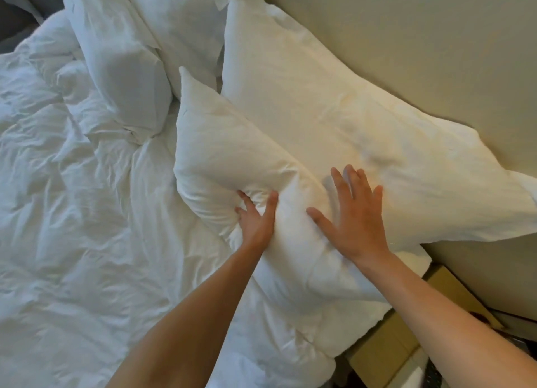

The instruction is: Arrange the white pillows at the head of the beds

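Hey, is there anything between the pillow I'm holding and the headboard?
Yes. A larger pillow already leans against the headboard, directly behind the front pillow that your left hand grips and your right hand presses flat. The front one rests against it, not the headboard.

a plain beige headboard wall [421, 53] is running along the right, catching warm light. a rumpled white duvet [72, 213] is spreading across the bed on the left. a tan wooden bedside unit [386, 344] is showing at the lower right, and something dark grey [14, 18] is sitting in the upper left corner.
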Demonstrator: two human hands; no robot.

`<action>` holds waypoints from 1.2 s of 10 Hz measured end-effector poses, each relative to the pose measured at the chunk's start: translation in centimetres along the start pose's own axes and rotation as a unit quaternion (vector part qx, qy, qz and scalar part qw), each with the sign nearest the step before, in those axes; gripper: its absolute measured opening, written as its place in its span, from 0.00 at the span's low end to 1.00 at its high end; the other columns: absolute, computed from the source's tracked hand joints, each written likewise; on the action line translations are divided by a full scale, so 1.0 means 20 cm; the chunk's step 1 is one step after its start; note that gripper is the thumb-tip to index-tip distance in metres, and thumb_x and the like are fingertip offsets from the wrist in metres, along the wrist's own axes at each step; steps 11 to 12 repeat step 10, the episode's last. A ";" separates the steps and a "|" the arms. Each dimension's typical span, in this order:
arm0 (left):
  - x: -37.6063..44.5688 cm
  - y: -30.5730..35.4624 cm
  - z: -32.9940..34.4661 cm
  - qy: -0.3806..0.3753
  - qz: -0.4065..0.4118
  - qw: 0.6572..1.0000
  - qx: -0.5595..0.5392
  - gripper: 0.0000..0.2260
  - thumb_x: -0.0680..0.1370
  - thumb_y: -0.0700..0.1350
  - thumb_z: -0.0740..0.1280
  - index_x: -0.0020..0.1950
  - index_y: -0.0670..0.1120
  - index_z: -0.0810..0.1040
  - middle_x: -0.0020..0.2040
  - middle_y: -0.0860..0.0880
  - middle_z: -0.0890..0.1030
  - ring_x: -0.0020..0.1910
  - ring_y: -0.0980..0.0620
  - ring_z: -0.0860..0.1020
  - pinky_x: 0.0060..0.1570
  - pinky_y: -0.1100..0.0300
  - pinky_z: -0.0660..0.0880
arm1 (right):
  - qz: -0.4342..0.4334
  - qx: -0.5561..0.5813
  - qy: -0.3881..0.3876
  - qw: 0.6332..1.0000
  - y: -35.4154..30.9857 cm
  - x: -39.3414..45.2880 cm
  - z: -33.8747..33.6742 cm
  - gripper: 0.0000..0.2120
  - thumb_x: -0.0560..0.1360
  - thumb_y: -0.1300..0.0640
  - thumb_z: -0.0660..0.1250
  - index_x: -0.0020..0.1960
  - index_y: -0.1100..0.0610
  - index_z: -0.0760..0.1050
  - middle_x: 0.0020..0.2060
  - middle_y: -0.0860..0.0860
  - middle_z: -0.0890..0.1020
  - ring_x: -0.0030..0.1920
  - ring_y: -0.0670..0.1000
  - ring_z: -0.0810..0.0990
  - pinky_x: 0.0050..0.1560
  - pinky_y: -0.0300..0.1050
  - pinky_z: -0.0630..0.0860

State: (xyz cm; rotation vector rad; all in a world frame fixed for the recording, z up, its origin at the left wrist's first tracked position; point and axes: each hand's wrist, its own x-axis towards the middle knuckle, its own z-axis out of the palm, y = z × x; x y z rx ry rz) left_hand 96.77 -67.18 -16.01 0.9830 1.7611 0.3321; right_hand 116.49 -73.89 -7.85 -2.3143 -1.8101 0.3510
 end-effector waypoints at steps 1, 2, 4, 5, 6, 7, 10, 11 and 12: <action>-0.03 -0.01 -0.05 -0.018 -0.008 1.000 0.020 0.53 0.67 0.81 0.57 0.82 0.61 0.35 0.84 0.38 0.46 0.82 0.37 0.57 0.79 0.40 0.58 | 0.004 -0.047 -0.051 0.998 -0.01 -0.08 0.02 0.48 0.74 0.21 0.54 0.84 0.49 0.53 0.85 0.57 0.55 0.85 0.61 0.51 0.79 0.72 0.53; -0.08 -0.02 -0.11 -0.031 0.015 0.999 0.027 0.53 0.69 0.78 0.62 0.83 0.58 0.39 0.84 0.39 0.51 0.81 0.38 0.59 0.78 0.42 0.60 | 0.004 -0.034 -0.078 0.996 -0.05 -0.19 0.06 0.52 0.70 0.20 0.58 0.84 0.48 0.53 0.84 0.56 0.58 0.84 0.60 0.55 0.79 0.69 0.55; -0.27 -0.06 -0.17 -0.064 0.051 0.993 0.083 0.47 0.75 0.70 0.66 0.85 0.54 0.46 0.84 0.44 0.56 0.81 0.42 0.60 0.76 0.45 0.62 | 0.064 0.008 -0.110 0.992 -0.04 -0.37 0.10 0.48 0.74 0.26 0.64 0.83 0.48 0.51 0.79 0.56 0.64 0.74 0.60 0.71 0.67 0.57 0.76; -0.38 -0.05 -0.17 -0.084 0.059 0.988 0.118 0.45 0.76 0.68 0.66 0.85 0.53 0.46 0.84 0.44 0.54 0.82 0.42 0.59 0.77 0.45 0.61 | 0.077 0.022 -0.110 0.991 -0.01 -0.42 0.05 0.43 0.77 0.32 0.67 0.82 0.51 0.54 0.75 0.54 0.69 0.69 0.59 0.75 0.62 0.55 0.78; -0.48 -0.02 -0.15 -0.090 0.064 0.979 0.169 0.44 0.77 0.66 0.66 0.85 0.49 0.48 0.83 0.42 0.57 0.80 0.41 0.61 0.76 0.47 0.62 | 0.094 0.045 -0.139 0.985 0.02 -0.47 -0.04 0.39 0.79 0.38 0.68 0.82 0.51 0.54 0.75 0.54 0.70 0.72 0.59 0.72 0.67 0.55 0.74; -0.56 -0.01 -0.13 -0.091 0.074 0.970 0.212 0.40 0.79 0.63 0.65 0.84 0.48 0.53 0.80 0.40 0.63 0.77 0.40 0.66 0.73 0.46 0.66 | 0.104 0.091 -0.177 0.975 0.06 -0.52 -0.20 0.37 0.80 0.39 0.66 0.83 0.51 0.57 0.76 0.54 0.70 0.75 0.58 0.69 0.72 0.55 0.72; -0.82 -0.02 -0.04 -0.090 0.088 0.958 0.259 0.36 0.82 0.59 0.63 0.84 0.47 0.53 0.80 0.39 0.63 0.77 0.40 0.66 0.73 0.48 0.67 | 0.092 0.434 -0.066 0.894 0.11 -0.76 -1.08 0.17 0.76 0.34 0.69 0.62 0.39 0.80 0.54 0.42 0.86 0.56 0.42 0.85 0.59 0.47 0.81; -0.82 -0.02 -0.04 -0.090 0.088 0.958 0.259 0.36 0.82 0.59 0.63 0.84 0.47 0.53 0.80 0.39 0.63 0.77 0.40 0.66 0.73 0.48 0.67 | 0.092 0.434 -0.066 0.894 0.11 -0.76 -1.08 0.17 0.76 0.34 0.69 0.62 0.39 0.80 0.54 0.42 0.86 0.56 0.42 0.85 0.59 0.47 0.81; -0.82 -0.02 -0.04 -0.090 0.088 0.958 0.259 0.36 0.82 0.59 0.63 0.84 0.47 0.53 0.80 0.39 0.63 0.77 0.40 0.66 0.73 0.48 0.67 | 0.092 0.434 -0.066 0.894 0.11 -0.76 -1.08 0.17 0.76 0.34 0.69 0.62 0.39 0.80 0.54 0.42 0.86 0.56 0.42 0.85 0.59 0.47 0.81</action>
